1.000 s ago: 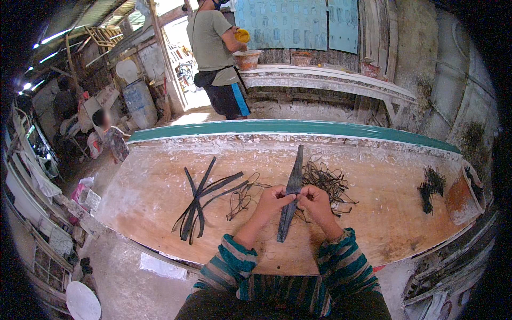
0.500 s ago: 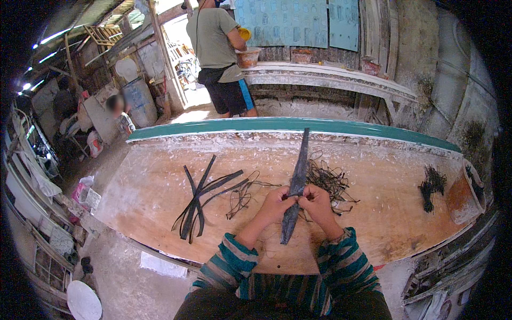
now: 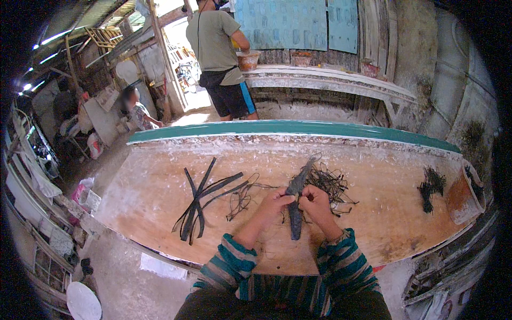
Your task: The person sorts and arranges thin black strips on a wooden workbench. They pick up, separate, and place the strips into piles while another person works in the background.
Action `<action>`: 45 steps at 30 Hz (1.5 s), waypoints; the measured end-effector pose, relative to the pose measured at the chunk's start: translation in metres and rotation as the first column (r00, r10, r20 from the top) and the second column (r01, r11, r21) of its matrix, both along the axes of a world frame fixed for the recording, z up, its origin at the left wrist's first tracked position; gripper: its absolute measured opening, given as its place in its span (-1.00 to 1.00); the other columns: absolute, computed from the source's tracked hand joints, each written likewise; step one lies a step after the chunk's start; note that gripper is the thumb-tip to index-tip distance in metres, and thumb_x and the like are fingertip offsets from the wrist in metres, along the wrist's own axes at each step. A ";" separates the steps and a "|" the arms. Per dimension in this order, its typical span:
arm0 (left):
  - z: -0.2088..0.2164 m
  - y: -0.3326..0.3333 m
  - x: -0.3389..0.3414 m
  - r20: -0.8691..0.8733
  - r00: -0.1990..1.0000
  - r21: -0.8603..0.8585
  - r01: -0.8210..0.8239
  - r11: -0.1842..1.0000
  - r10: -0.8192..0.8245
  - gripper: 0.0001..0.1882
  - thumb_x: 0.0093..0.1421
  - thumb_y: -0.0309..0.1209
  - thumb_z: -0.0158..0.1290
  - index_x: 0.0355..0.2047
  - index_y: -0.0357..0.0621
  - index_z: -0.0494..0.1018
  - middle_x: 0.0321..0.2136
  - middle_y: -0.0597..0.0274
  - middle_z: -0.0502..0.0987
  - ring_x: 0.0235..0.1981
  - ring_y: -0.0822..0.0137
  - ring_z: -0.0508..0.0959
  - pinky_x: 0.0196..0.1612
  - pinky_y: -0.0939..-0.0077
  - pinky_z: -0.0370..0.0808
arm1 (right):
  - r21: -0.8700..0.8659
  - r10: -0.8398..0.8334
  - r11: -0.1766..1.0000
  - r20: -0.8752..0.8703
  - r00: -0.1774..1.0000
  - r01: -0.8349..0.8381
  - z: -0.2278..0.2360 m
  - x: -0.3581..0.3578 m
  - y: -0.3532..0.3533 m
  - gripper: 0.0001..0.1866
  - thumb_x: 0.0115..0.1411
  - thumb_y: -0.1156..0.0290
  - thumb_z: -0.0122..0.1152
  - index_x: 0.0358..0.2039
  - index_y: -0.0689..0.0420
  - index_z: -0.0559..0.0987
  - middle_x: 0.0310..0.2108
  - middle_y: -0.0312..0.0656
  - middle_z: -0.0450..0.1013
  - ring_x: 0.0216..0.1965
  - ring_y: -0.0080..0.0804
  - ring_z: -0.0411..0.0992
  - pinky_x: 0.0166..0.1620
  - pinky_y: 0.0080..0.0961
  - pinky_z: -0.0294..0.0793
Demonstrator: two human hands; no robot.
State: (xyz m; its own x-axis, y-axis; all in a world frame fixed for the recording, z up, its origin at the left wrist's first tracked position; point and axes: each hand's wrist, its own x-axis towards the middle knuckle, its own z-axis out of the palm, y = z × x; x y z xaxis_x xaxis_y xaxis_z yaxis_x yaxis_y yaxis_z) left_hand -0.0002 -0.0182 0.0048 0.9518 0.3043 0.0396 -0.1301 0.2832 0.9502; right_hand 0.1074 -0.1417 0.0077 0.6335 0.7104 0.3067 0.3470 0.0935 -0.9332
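Over the wooden tabletop [image 3: 373, 229], my left hand [image 3: 273, 207] grips a long dark strip [image 3: 296, 221], flat, widest around the middle and narrowing toward its far end. My right hand [image 3: 317, 207] is closed in a pinch at the strip's right edge; what lies between those fingertips is too small to make out. Just beyond my right hand spreads a tangle of thin black cords [image 3: 332, 184]. Left of my left hand lie a few looped cords [image 3: 241, 200] and several crossed black strips [image 3: 197, 200].
A green-painted ledge [image 3: 298, 127] runs along the table's far side. At the right end are a dark cord bundle [image 3: 429, 188] and an orange-brown pot [image 3: 463, 200] on its side. Beyond, a person [image 3: 217, 48] stands by a white bench [image 3: 330, 80]; another person [image 3: 140, 111] is at far left.
The dark strip's far end has swung nearer and bends right. My right hand has shifted slightly against its edge. The person at far left has come closer to the table.
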 end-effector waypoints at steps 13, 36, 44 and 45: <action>0.088 0.022 -0.066 0.562 0.795 -0.316 -0.046 0.948 0.226 -0.70 0.02 -0.41 0.08 -0.22 -0.22 0.36 -0.35 0.24 0.45 -0.34 0.32 0.43 -0.28 0.46 0.36 | -0.036 -0.034 0.999 0.134 0.990 0.039 -0.010 0.014 0.000 -0.92 -0.07 0.54 0.07 -0.62 0.20 0.39 -0.69 -0.42 0.23 -0.61 -0.68 0.16 -0.54 -0.67 0.18; 0.006 0.015 0.002 -0.034 0.955 0.265 -0.277 0.924 0.296 -0.87 0.08 -0.43 0.07 -0.39 -0.19 0.40 -0.51 0.39 0.43 -0.48 0.51 0.39 -0.40 0.64 0.32 | -0.149 -0.154 0.974 0.126 0.980 0.172 0.002 0.008 -0.001 -0.79 0.05 0.31 0.17 -0.52 0.22 0.48 -0.63 -0.29 0.36 -0.57 -0.56 0.28 -0.49 -0.60 0.27; 0.001 0.009 0.003 0.025 0.980 0.247 -0.196 0.949 0.196 -0.77 0.10 -0.45 0.06 -0.21 -0.20 0.37 -0.42 0.36 0.47 -0.41 0.53 0.42 -0.34 0.63 0.35 | -0.028 0.111 0.993 -0.191 0.975 -0.118 0.001 0.002 0.006 -0.83 0.12 0.35 0.11 -0.41 0.21 0.51 -0.59 -0.42 0.35 -0.55 -0.69 0.26 -0.49 -0.70 0.24; 0.005 0.006 0.003 0.035 0.980 0.282 -0.198 0.939 0.196 -0.77 0.09 -0.43 0.08 -0.23 -0.17 0.38 -0.47 0.40 0.45 -0.48 0.57 0.39 -0.43 0.68 0.31 | -0.028 0.147 0.987 -0.229 0.962 -0.158 0.006 0.000 0.004 -0.83 0.13 0.35 0.10 -0.41 0.20 0.51 -0.59 -0.41 0.35 -0.53 -0.69 0.26 -0.47 -0.70 0.23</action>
